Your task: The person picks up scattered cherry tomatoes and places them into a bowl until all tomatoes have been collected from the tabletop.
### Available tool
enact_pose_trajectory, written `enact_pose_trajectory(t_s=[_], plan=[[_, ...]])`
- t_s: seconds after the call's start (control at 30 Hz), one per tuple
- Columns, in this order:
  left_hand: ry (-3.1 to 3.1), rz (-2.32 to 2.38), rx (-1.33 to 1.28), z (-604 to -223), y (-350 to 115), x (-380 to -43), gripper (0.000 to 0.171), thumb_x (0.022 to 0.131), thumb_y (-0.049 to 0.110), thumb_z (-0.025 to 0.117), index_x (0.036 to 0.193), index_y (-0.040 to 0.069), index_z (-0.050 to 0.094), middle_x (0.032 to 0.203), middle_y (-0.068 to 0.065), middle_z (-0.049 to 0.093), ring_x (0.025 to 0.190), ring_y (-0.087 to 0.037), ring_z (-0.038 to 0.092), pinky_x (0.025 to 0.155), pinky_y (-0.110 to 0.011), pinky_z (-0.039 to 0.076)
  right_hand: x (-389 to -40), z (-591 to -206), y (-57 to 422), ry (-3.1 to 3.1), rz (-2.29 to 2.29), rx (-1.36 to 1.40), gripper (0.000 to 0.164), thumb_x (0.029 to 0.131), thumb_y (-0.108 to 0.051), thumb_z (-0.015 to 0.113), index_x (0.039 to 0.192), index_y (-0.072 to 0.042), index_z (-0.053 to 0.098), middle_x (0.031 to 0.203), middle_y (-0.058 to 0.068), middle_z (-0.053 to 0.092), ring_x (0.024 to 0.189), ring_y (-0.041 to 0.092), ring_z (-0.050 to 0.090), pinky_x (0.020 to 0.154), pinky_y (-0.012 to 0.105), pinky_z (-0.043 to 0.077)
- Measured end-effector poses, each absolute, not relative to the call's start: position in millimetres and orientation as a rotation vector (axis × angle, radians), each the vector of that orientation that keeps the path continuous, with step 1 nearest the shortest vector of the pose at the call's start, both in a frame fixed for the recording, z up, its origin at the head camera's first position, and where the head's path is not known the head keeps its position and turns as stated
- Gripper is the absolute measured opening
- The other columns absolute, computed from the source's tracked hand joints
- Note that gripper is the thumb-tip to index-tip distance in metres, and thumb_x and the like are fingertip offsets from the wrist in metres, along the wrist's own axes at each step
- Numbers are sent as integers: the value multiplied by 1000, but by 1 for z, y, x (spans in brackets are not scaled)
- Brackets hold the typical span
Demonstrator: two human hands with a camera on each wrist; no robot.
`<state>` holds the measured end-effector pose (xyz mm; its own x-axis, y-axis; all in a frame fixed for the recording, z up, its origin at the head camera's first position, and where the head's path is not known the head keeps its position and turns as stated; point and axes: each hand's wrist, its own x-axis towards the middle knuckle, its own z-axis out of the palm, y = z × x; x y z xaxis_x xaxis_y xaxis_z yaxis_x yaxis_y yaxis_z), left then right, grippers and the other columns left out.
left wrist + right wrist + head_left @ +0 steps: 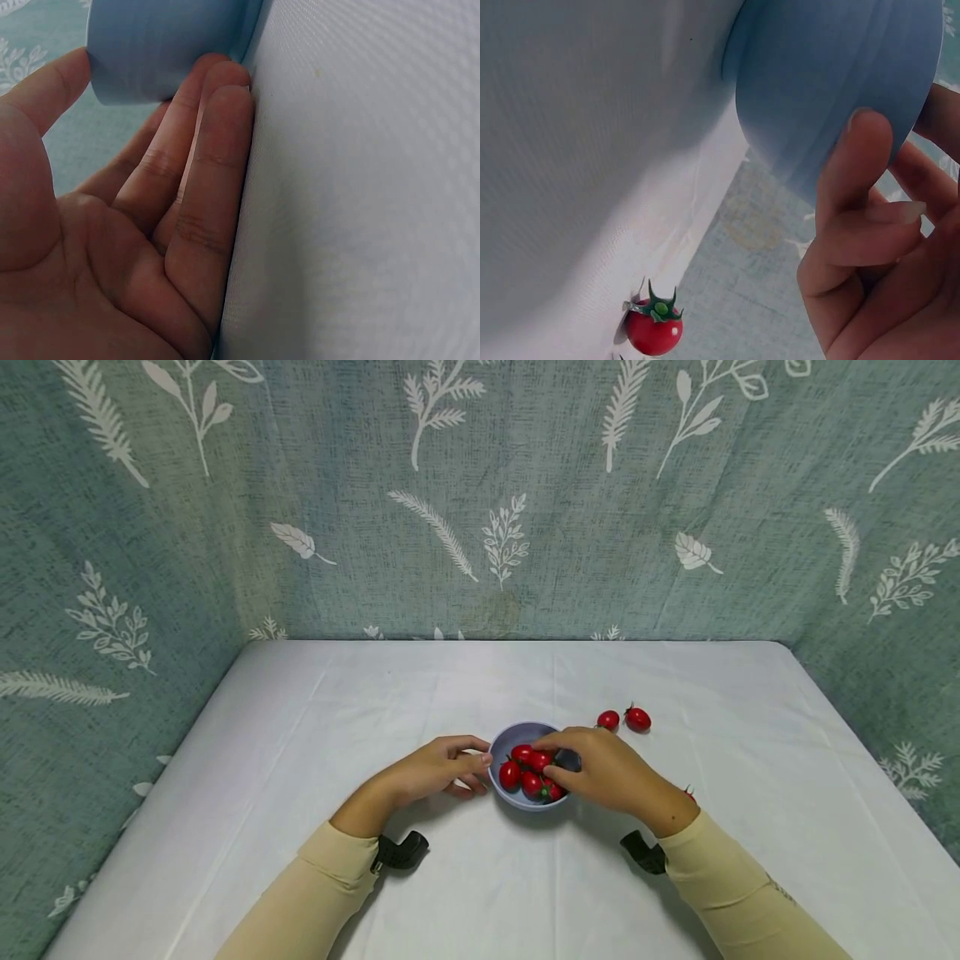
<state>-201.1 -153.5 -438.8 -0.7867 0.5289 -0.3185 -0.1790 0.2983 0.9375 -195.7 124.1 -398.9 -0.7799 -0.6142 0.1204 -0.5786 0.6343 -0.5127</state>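
Observation:
A small blue bowl point(527, 807) stands on the white-covered table with several red cherry tomatoes point(510, 775) in it. My left hand point(438, 768) is at the bowl's left side; its thumb touches the rim and its extended fingers lie low beside the wall, seen in the left wrist view. From the right, my right hand point(611, 772) reaches over the rim, thumb and index finger around a cherry tomato point(542, 762) inside. In the right wrist view, curled fingers point(866, 150) of that hand rest by the bowl's outer wall, while the pinched tomato is hidden.
Behind my right hand, two cherry tomatoes point(637, 719) lie on the white tablecloth point(375, 693). Another tomato point(690, 793) is mostly hidden by my right wrist. Green leaf-patterned fabric point(555, 527) hangs behind the table and along both sides.

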Motion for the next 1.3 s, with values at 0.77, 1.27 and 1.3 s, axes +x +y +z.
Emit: enact_pose_trajectory(t_s=[0.77, 1.27, 1.3], plan=[[1969, 1556, 324, -437, -152, -202, 47, 103, 30, 56, 139, 0, 52, 118, -18, 69, 98, -20, 71, 89, -39, 59, -189, -396, 129, 2857, -875, -918, 38, 93, -27, 72, 130, -20, 68, 122, 1, 70, 92, 14, 63, 80, 31, 57], [1981, 1546, 319, -438, -152, -201, 47, 103, 30, 56, 139, 1, 52, 117, -17, 69, 98, -20, 71, 88, -39, 59, -194, -397, 152, 3030, -1010, -886, 32, 90, -15, 74, 122, -14, 72, 111, 4, 72, 62, 7, 51, 57, 22, 47], [1983, 1546, 316, -437, -152, -201, 47, 103, 30, 56, 139, 1, 52, 117, -17, 69, 98, -20, 71, 88, -39, 59, -194, -397, 153, 3043, -1005, -886, 31, 91, -15, 74, 122, -14, 72, 111, 4, 73, 62, 7, 51, 57, 22, 47]])
